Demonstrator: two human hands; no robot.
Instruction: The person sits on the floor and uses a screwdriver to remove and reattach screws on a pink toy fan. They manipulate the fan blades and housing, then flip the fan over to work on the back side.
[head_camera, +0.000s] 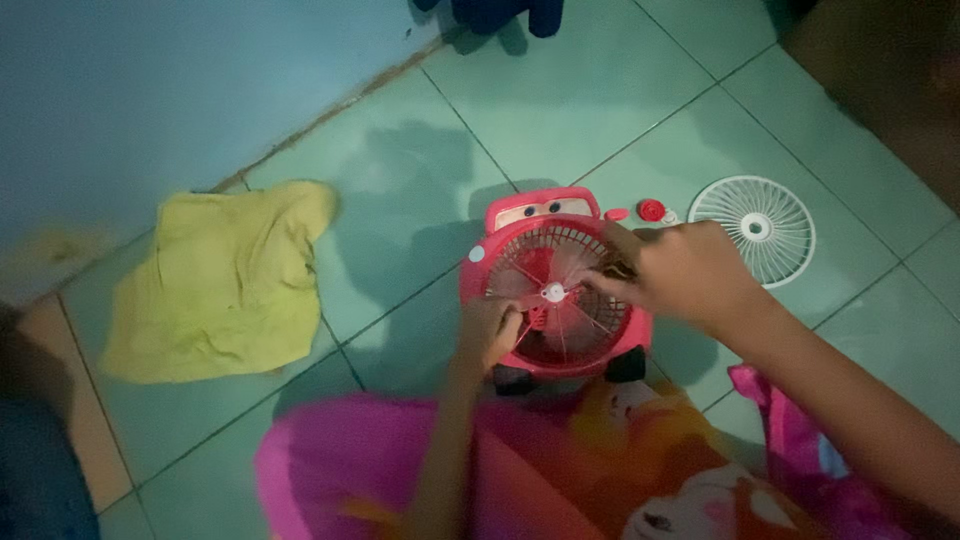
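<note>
Red car-shaped fan (545, 250) is gripped steady on the floor by left hand (487, 333); its blades (560, 292) are pinched by right hand (680, 272) fingers.

The toy fan (556, 290) is red, shaped like a cartoon car, with painted eyes on a pale strip along its top edge, black wheels at its lower corners and a white hub at the centre of translucent blades. A small red knob (651, 210) sits on a white base beside it. The loose grille (753, 229) is white, with thin radiating ribs. The cloth (220, 280) is plain yellow. The floor (420, 150) is pale green tile with dark grout lines. The garment (560, 470) is bright pink with what appears to be an orange and white cartoon print.
</note>
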